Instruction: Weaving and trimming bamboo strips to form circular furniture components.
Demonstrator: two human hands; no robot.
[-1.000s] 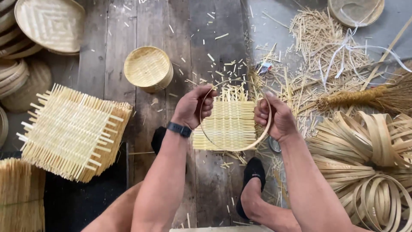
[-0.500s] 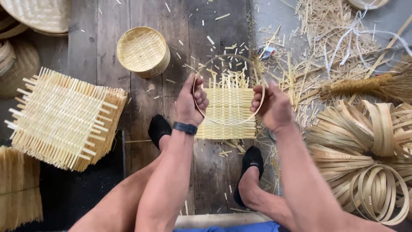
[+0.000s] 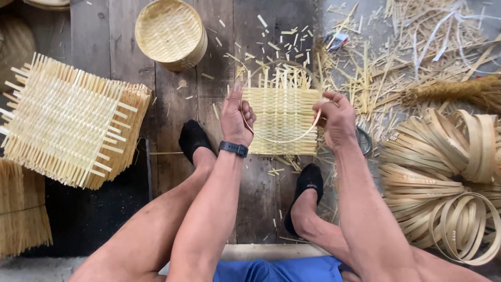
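Note:
A square woven bamboo mat with loose strip ends lies on the wooden floor between my feet. Over it I hold a thin bamboo hoop. My left hand grips the hoop's left side and my right hand grips its right side. The hoop's near arc curves across the mat; its far arc shows above the mat's upright ends. A dark band sits on my left wrist.
A stack of larger woven mats lies at left, with bundled strips below it. A round woven basket stands at the top. Coiled bamboo hoops pile at right, beside a broom, scissors and scattered offcuts.
The view has shifted so the mat and basket sit higher in frame. Both hands keep hold of the hoop, which now lies lower over the mat.

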